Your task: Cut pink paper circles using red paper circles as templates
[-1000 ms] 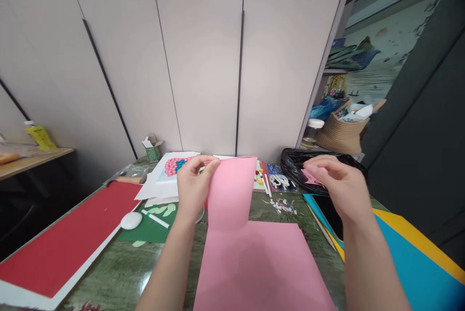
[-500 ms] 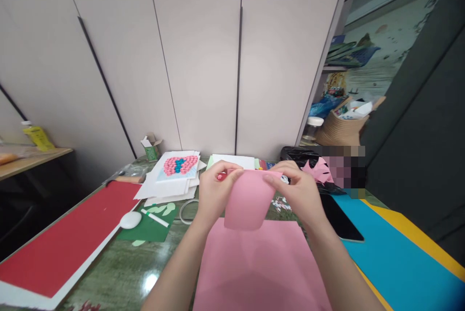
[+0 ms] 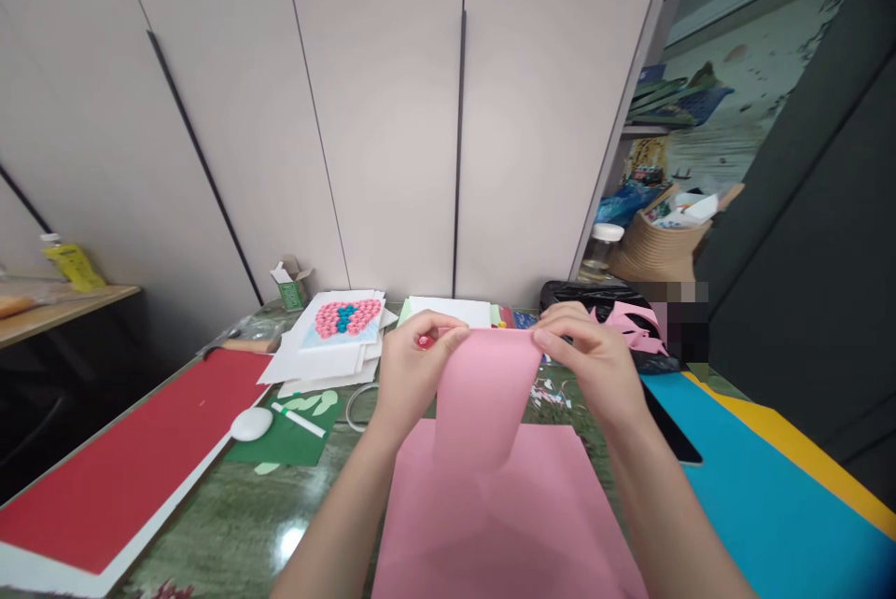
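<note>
A small piece of pink paper (image 3: 483, 398) hangs upright between my hands, its top edge pinched at both corners. My left hand (image 3: 420, 366) is closed on the upper left corner, thumb toward me. At the upper right corner, my right hand (image 3: 588, 352) pinches the same edge with thumb and fingertips. Below the held piece, a large pink sheet (image 3: 504, 524) lies flat on the table. Beyond my left fingers a small red item (image 3: 425, 341) shows, mostly hidden.
At left lie a red sheet (image 3: 140, 450), a white mouse (image 3: 251, 424) and a green sheet (image 3: 280, 450) with a marker (image 3: 299, 419). White papers with a pink-and-blue picture (image 3: 346, 317) are behind. Right are a dark tablet (image 3: 672, 426), blue sheet (image 3: 756, 478) and black bag (image 3: 567, 296).
My right hand has shifted right along the top edge to the corner. The pink paper's lower edge hangs further down and slightly toward me. My left hand keeps its pinch.
</note>
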Demonstrator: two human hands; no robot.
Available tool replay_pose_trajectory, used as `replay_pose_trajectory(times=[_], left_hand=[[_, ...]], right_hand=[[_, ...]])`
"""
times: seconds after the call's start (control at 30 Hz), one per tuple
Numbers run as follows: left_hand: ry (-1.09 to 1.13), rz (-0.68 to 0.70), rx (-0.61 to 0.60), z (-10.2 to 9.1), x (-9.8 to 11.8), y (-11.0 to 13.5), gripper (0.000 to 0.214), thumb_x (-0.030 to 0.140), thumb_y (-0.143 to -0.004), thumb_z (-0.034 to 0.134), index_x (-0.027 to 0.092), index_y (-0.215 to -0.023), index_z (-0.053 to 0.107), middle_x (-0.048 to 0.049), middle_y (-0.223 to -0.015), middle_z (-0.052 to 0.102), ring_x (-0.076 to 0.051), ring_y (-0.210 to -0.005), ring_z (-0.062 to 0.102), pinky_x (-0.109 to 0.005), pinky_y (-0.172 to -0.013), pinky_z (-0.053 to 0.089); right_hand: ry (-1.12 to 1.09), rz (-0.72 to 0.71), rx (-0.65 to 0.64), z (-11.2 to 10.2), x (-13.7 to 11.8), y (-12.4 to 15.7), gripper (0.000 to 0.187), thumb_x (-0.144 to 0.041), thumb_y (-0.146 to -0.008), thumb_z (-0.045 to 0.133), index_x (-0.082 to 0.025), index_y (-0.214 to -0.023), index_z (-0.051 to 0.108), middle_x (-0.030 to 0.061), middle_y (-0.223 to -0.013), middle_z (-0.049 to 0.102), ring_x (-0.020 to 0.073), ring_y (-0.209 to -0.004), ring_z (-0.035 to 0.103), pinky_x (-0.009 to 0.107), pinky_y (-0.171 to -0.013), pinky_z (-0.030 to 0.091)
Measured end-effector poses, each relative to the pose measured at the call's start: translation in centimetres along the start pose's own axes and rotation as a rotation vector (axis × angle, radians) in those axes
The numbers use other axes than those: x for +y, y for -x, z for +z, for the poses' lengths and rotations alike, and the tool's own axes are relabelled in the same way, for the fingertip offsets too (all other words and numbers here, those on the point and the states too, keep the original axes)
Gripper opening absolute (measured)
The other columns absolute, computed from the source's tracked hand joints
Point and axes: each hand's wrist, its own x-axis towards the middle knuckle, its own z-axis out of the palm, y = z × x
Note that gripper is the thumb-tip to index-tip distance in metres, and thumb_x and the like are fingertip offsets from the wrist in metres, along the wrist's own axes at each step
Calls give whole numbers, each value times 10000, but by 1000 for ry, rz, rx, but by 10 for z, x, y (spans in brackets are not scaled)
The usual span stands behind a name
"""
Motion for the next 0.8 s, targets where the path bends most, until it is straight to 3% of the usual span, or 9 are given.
replay_pose_trajectory(times=[0.37, 0.5, 0.63, 0.8], left_hand=[[-13, -32, -22, 0, 2, -1, 113, 284, -711, 607, 189, -668, 651, -5, -694, 639, -139, -670, 546, -243, -623, 423], [41, -78, -43, 3, -3, -2, 130, 301, -709, 610, 181, -673, 643, -10, -692, 632, -142, -674, 547, -242, -616, 423], [162, -139, -145, 5, -11, -5, 173, 331, -724, 593, 161, -703, 619, -20, -692, 610, -129, -621, 523, -234, -567, 403], [133, -110, -204, 3, -14, -5, 148, 291, -762, 541, 163, -697, 580, -14, -700, 578, -123, -631, 498, -228, -573, 384]], right_hand=[[176, 25, -20, -2, -1, -3, 239, -302, -784, 570, -210, -564, 571, 36, -691, 594, 203, -749, 525, 345, -700, 405], [99, 66, -4, -1, 1, -4, 233, -296, -747, 603, -205, -533, 594, 39, -660, 602, 201, -719, 535, 347, -676, 418], [15, 104, 41, -1, 7, -6, 139, -284, -695, 655, -209, -577, 652, 32, -658, 606, 196, -711, 542, 345, -673, 421], [-15, 70, 42, 1, 11, -7, 157, -281, -713, 650, -216, -571, 631, 26, -678, 605, 196, -735, 527, 346, -697, 409]])
